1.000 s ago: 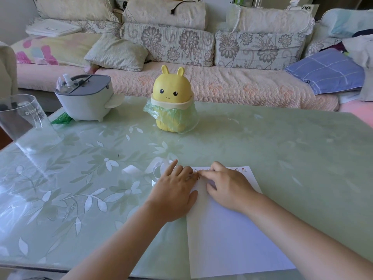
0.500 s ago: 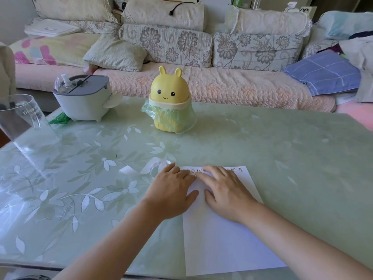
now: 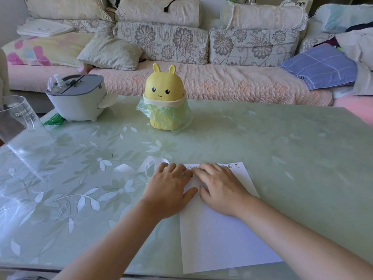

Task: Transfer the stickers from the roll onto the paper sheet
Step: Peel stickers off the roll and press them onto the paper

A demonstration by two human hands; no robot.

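Observation:
A white paper sheet (image 3: 224,237) lies on the green glass table (image 3: 282,150) in front of me. A row of small stickers (image 3: 232,166) runs along its far edge. My left hand (image 3: 169,190) lies flat across the sheet's far left corner, fingers straight. My right hand (image 3: 220,186) rests on the sheet beside it, its fingers pressing down near the far edge where the two hands meet. A white curled strip from the sticker roll (image 3: 141,167) trails left of my left hand; the part under the hand is hidden.
A yellow rabbit-shaped bin (image 3: 164,98) with a green bag stands at the table's far middle. A grey-lidded white appliance (image 3: 76,102) sits at the far left, a clear glass cup (image 3: 18,126) at the left edge. A sofa with cushions runs behind.
Both hands stay on the sheet's far edge. My right hand's fingers have flattened and slid slightly along the row of stickers; the view has shifted a little.

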